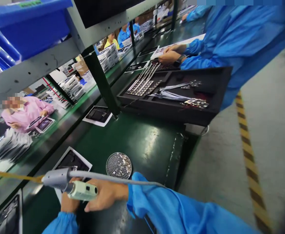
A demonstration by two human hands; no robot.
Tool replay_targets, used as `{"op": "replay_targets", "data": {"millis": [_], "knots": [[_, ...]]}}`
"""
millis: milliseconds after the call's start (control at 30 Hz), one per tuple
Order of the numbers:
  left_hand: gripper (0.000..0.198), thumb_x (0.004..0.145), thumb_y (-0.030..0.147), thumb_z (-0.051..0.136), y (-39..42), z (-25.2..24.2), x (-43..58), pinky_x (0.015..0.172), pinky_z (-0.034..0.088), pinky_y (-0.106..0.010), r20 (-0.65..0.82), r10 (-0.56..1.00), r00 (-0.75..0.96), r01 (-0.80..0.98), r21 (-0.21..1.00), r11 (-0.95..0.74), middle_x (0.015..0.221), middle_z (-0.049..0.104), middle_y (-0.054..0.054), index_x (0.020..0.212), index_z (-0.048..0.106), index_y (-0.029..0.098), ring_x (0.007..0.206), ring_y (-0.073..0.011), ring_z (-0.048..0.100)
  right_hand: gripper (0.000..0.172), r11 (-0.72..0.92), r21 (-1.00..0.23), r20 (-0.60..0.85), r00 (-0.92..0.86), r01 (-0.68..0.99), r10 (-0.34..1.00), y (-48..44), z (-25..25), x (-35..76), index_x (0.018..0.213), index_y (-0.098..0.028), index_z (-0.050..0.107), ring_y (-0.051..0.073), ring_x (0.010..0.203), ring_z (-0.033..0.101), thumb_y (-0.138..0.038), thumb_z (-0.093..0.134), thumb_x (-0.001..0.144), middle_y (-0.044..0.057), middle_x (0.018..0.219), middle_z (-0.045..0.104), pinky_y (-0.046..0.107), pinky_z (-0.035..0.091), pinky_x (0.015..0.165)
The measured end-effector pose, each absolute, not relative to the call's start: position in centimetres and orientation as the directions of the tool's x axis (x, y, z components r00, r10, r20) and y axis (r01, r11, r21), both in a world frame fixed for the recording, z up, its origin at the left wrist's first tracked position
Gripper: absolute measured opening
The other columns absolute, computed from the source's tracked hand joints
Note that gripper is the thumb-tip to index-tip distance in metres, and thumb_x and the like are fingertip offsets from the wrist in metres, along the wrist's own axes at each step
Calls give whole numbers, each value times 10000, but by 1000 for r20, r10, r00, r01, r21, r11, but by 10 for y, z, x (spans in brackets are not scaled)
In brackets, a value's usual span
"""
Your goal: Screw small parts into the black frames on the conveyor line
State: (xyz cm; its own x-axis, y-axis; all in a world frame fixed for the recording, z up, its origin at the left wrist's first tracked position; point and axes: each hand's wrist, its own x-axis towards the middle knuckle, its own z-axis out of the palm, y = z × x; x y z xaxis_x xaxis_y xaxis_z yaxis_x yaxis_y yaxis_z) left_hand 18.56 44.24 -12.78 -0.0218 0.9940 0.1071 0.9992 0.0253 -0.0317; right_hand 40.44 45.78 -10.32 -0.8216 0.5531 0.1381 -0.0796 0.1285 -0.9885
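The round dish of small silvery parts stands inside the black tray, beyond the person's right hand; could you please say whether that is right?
One point is off: the head view shows the round dish standing on the green bench, apart from the black tray. It does hold small silvery parts and lies beyond the person's right hand.

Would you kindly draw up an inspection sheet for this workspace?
Surface: green bench, glossy.
Work items: pale screwdriver; white-edged panel partly behind it.
Clutter: round dish bearing small metal parts; black tray with pale strips.
Hands: right hand partly behind the screwdriver; left hand mostly hidden; grips unclear.
Cables: grey cable runs from the screwdriver over the right sleeve; yellow cord leads off left.
Surroundings: co-worker in blue; striped floor tape.
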Motion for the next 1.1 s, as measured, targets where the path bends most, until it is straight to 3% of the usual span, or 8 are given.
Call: {"op": "replay_targets", "data": {"millis": [67, 167, 400, 567, 667, 1100], "knots": [[247, 695, 275, 510, 415, -144, 195, 844, 544, -338, 98, 993, 59, 995, 73, -66, 932, 728, -37, 845, 705, 252, 949, -267, 666, 185, 73, -991, 135, -793, -114, 594, 460, -101, 409, 692, -152, 550, 69, 631, 519, -103, 712, 619, -73, 656, 536, 171, 432, 613], [268, 801, 325, 456, 381, -159, 213, 808, 563, -338, 205, 973, 105, 975, 170, -141, 965, 707, -48, 920, 690, 274, 909, -244, 667, 148, 104, -990, 143, -736, -99, 662, 465, -96, 418, 715, -149, 593, 72, 602, 524, -113, 709, 631, -70, 631, 551, 180, 440, 595], [228, 919, 252, 468, 329, -165, 279, 660, 556, -270, 414, 873, 259, 901, 221, -372, 831, 664, -71, 931, 684, 182, 721, -169, 641, 163, 204, -968, 250, -499, -146, 830, 471, -91, 446, 748, -135, 670, 99, 554, 552, -215, 736, 622, -31, 609, 612, 224, 451, 546], [169, 931, 195, 513, 318, -165, 299, 701, 538, -280, 471, 849, 241, 889, 243, -387, 834, 649, -75, 970, 668, 138, 768, -170, 609, 204, 208, -950, 253, -183, -233, 950, 492, -95, 473, 753, -164, 648, 86, 395, 484, -271, 751, 613, -62, 455, 539, 239, 428, 432], [150, 924, 179, 526, 317, -167, 298, 696, 531, -293, 468, 854, 229, 901, 230, -368, 842, 645, -76, 948, 668, 139, 781, -179, 594, 191, 258, -926, 295, -102, -277, 950, 505, -101, 478, 726, -192, 608, 86, 363, 481, -243, 745, 603, -80, 427, 520, 245, 429, 413], [121, 911, 166, 540, 318, -170, 302, 683, 486, -311, 454, 869, 197, 918, 226, -327, 868, 634, -68, 952, 653, 149, 773, -184, 554, 222, 267, -940, 294, -108, -214, 950, 511, -117, 451, 806, -173, 646, 96, 364, 494, -218, 739, 611, -80, 427, 548, 263, 431, 429]]}}
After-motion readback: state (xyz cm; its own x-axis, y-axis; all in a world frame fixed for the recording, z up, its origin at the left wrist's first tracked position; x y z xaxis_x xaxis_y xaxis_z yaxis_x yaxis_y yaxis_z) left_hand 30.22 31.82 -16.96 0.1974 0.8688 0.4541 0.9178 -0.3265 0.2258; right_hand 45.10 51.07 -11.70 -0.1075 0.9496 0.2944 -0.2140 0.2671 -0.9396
